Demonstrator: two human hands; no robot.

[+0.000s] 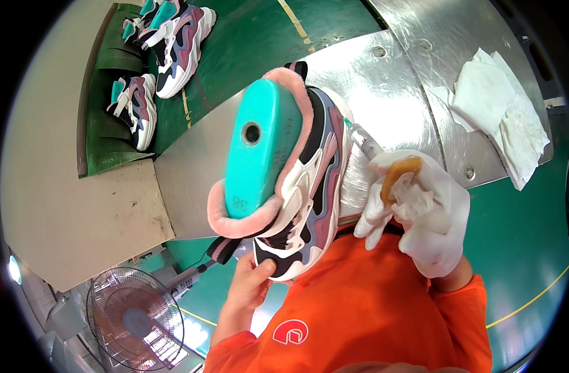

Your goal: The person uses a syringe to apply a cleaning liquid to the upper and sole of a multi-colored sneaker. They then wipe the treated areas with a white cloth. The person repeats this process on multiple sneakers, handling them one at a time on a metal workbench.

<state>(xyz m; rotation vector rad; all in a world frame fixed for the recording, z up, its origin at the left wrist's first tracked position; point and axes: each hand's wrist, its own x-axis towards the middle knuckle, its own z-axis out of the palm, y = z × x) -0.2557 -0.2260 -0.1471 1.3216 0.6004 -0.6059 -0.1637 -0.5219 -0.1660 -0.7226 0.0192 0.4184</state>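
Head view, plush-collared shoe [310, 180], smooth last [259, 163]

The fingers of the left hand [250, 285], except the thumb, are hidden behind the shoe [315, 180]. The rear part of the tube [366, 142] is covered by the right hand [415, 211]. The upper edge cuts the farthest shoes [186, 46].

A: What borders your work surface?

B: The metal surface [384, 93] before me adjoins a beige board [104, 217] at its left edge and a dark green, tape-striped surface [253, 43] along its far edge.

A: And the room?

B: Below my near edge lies glossy green floor [514, 236], with a yellow line past the near right corner. Near the board's near edge, a caged fan [135, 323]; left of it, a bright white light [13, 270].
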